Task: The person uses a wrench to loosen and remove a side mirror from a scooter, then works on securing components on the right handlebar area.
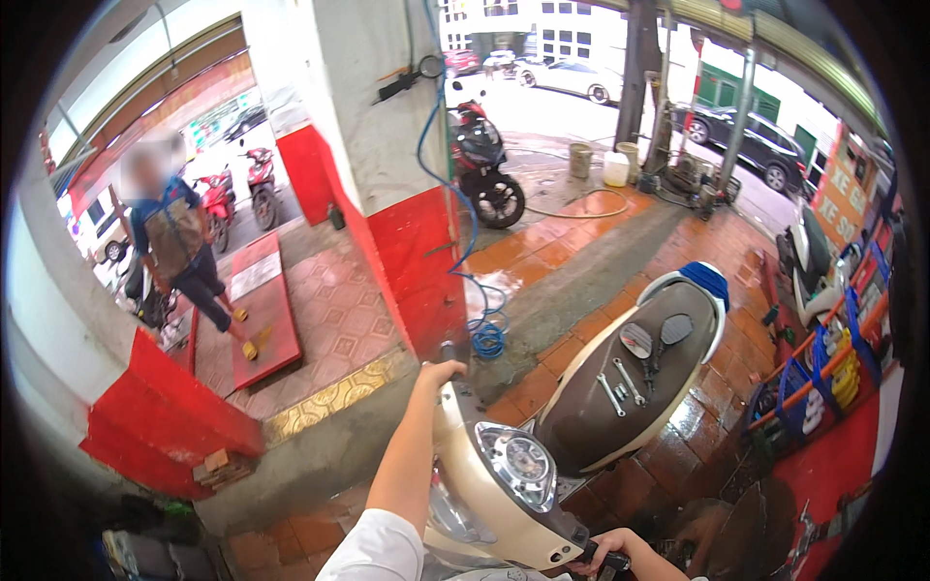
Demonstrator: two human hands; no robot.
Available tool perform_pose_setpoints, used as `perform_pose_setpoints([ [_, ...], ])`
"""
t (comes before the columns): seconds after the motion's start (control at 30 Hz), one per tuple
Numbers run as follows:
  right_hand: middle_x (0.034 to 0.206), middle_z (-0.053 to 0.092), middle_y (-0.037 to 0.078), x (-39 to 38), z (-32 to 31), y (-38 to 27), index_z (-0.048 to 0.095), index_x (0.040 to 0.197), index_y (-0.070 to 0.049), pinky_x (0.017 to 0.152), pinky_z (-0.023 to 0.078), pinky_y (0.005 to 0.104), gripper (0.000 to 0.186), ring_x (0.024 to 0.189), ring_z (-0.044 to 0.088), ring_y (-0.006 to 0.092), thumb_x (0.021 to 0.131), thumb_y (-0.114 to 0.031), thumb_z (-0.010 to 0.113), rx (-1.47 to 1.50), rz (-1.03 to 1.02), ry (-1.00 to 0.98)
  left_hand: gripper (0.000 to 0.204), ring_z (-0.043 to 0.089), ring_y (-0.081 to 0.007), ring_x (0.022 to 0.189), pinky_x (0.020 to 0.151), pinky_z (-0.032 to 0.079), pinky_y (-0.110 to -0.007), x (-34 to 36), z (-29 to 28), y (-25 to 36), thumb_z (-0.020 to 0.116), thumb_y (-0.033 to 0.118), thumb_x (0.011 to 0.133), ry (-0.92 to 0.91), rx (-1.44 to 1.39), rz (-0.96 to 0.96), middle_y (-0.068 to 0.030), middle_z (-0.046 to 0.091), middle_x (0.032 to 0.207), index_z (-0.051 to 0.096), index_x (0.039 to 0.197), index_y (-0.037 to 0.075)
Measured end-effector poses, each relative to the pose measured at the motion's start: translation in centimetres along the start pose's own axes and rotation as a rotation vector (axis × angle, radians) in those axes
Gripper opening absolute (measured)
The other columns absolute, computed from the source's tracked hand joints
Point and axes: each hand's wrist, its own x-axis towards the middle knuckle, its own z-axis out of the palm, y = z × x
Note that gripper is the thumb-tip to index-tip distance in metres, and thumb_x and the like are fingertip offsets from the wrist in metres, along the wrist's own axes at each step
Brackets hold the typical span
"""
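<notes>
A cream scooter [460,455] stands before me, its round instrument cluster [523,458] between my arms. My left hand [444,372] is wrapped round the handlebar grip at its far end. At the lower edge my right hand [612,548] closes on the other black handlebar grip [618,562]. On the brown seat [581,412] lie two detached mirrors, one [636,340] beside the other [677,329], with two wrenches [630,382] and a small metal part. A blue cloth or pad [705,281] sits at the rear of the seat.
A red-and-white pillar [417,261] rises close to my left hand, with a coiled blue hose [489,339] at its foot. A rack of tools and bottles [823,363] lines the right wall. On a red ramp [266,329] at left stands a person [179,232]. A dark motorcycle [481,169] is parked beyond.
</notes>
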Motion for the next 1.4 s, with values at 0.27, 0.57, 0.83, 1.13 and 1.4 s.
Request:
perform_pose_setpoints([
  [0.27,0.106,0.07,0.021,1.5,-3.0,1.0,0.062,0.115,0.003,0.077,0.059,0.0479,0.044,0.096,0.07,0.0332,0.072,0.003,0.072,-0.068,0.023,-0.037,0.057,0.069,-0.0224,0.061,0.054,0.057,-0.037,-1.7,-0.4,1.4,0.084,0.023,0.052,0.024,-0.014,-0.08,-0.017,0.07,0.082,0.066,0.092,-0.014],
  [0.57,0.103,0.069,0.025,0.6,0.1,-1.8,0.062,0.113,0.002,0.063,0.06,0.0557,0.033,0.09,0.072,0.036,0.082,-0.005,0.073,-0.09,0.054,-0.09,0.05,0.067,-0.02,0.057,0.053,0.055,-0.034,-1.7,-0.8,1.1,0.084,0.028,0.05,0.054,0.022,-0.081,-0.0131,0.07,0.076,0.069,0.081,-0.008],
  [0.83,0.107,0.069,0.024,1.3,-1.5,-0.3,0.062,0.115,0.001,0.067,0.059,0.0556,0.038,0.094,0.071,0.0354,0.079,-0.004,0.074,-0.059,-0.033,-0.111,0.039,0.065,-0.0199,0.055,0.052,0.054,-0.035,-8.3,0.1,5.0,0.083,0.02,0.053,0.036,0.027,-0.048,-0.0118,0.068,0.072,0.068,0.077,-0.006],
  [1.13,0.108,0.069,0.024,1.1,-1.6,-2.0,0.062,0.115,0.003,0.07,0.058,0.053,0.04,0.096,0.07,0.034,0.078,-0.001,0.074,-0.087,-0.043,-0.137,0.032,0.065,-0.0206,0.054,0.051,0.053,-0.034,-2.5,-2.1,1.2,0.082,0.025,0.057,0.089,0.038,-0.062,-0.0098,0.068,0.07,0.069,0.074,0.001],
  [1.4,0.11,0.069,0.023,0.6,-2.0,-0.6,0.062,0.116,0.004,0.072,0.058,0.0507,0.041,0.097,0.069,0.0327,0.076,0.001,0.073,-0.023,-0.079,-0.147,0.042,0.066,-0.022,0.056,0.051,0.055,-0.037,-9.8,0.4,5.9,0.083,0.017,0.053,0.084,-0.008,-0.076,-0.0157,0.068,0.075,0.066,0.08,-0.01],
])
